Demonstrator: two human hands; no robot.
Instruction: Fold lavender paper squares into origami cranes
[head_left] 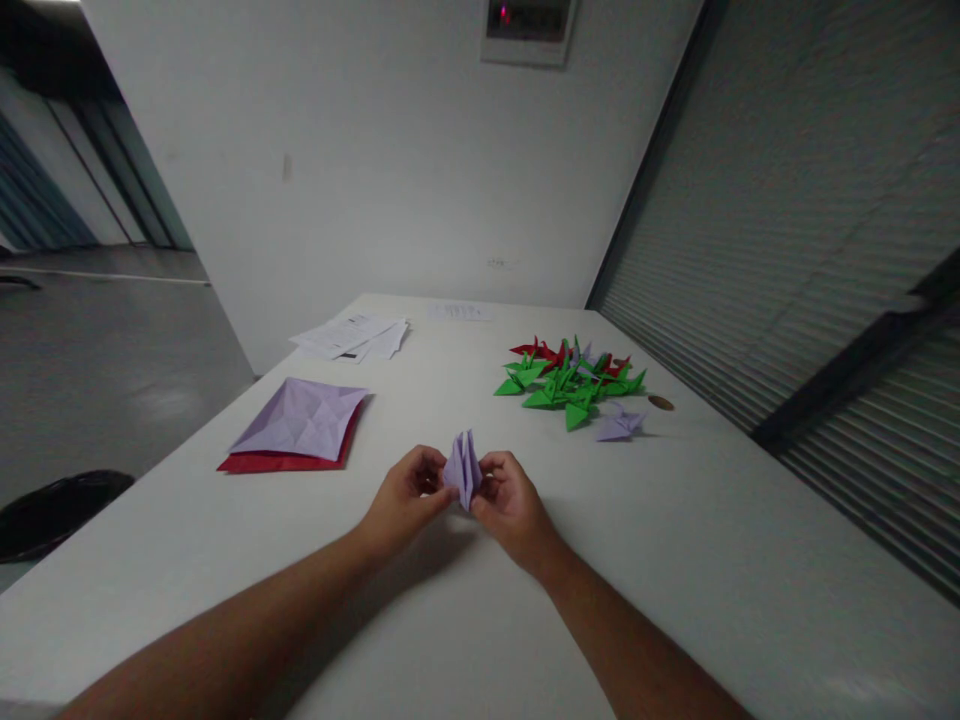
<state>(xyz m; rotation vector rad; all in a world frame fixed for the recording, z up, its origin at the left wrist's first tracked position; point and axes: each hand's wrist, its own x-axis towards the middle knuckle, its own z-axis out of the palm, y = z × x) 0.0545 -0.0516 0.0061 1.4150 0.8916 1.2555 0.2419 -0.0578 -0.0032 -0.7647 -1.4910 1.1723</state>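
A partly folded lavender origami piece [463,470] is held upright over the near middle of the table. My left hand [410,492] pinches its left side between thumb and fingers. On the other side, my right hand [514,506] grips it the same way. Two narrow points stick up from the piece with a slit between them. Ahead and to the right lies a pile of folded paper cranes [559,385] in green, red and lavender. One lavender crane [621,423] sits at the pile's near right edge.
On the left, creased lavender paper [300,418] lies over red paper [285,463]. Printed sheets [352,335] rest at the far left of the white table [450,650]. A brown oval object [661,402] lies right of the cranes. Window blinds [810,250] line the right; a black bin bag [60,510] is at lower left.
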